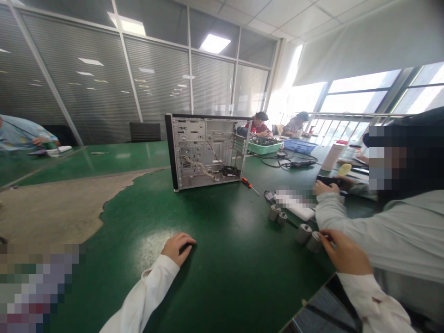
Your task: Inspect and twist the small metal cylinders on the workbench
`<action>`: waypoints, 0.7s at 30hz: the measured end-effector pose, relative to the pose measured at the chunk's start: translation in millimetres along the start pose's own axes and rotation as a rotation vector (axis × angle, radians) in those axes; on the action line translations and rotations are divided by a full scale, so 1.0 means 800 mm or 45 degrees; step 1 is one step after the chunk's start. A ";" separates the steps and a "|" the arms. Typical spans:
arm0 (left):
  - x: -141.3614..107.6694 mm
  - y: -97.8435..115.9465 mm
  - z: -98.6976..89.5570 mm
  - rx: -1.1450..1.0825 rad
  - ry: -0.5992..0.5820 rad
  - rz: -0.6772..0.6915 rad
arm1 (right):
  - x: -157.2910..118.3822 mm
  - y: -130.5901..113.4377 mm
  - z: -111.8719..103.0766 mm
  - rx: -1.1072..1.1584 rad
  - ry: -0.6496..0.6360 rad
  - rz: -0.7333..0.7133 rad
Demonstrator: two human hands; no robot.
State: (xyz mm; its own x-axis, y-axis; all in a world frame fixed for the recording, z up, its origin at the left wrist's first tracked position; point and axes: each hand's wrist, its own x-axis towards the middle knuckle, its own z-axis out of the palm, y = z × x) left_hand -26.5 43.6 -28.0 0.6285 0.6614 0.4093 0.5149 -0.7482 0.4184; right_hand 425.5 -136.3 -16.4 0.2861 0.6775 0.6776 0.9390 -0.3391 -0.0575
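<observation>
My left hand (178, 247) rests on the green table (215, 277) with its fingers curled; whether anything lies under them is hidden. At the right, my right hand (347, 252) touches the nearest grey metal cylinder (314, 242) with its fingertips. Another cylinder (303, 234) stands just left of it, and two smaller ones (274, 212) are farther back. Beyond my hands, an open computer case (210, 152) stands upright with cables inside. An orange and black screwdriver (249, 186) lies at its right corner.
A white power strip (294, 205) lies behind the cylinders. A person at the right holds a dark phone (329, 181). Farther back are a green basket (265, 148), a blue basket (300, 146), black cables and a white bottle (334, 156). A dark glossy panel (322, 310) is at the lower right.
</observation>
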 end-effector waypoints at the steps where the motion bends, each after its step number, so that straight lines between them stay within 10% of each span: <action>1: 0.000 0.000 0.000 -0.003 -0.003 -0.006 | 0.000 0.001 0.001 0.017 -0.007 -0.026; 14: -0.001 -0.001 0.002 0.000 0.026 0.013 | 0.027 -0.023 0.024 -0.004 -0.382 -0.198; 21: -0.002 -0.003 0.002 0.002 0.003 0.020 | 0.045 -0.064 0.001 0.043 -0.259 -0.323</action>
State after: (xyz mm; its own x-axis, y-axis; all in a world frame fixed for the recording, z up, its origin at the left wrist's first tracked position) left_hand -27.7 43.9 -31.4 0.6354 0.6496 0.4175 0.5056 -0.7587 0.4108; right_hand 387.6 -93.7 10.2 0.0715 0.8553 0.5132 0.9900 -0.1234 0.0677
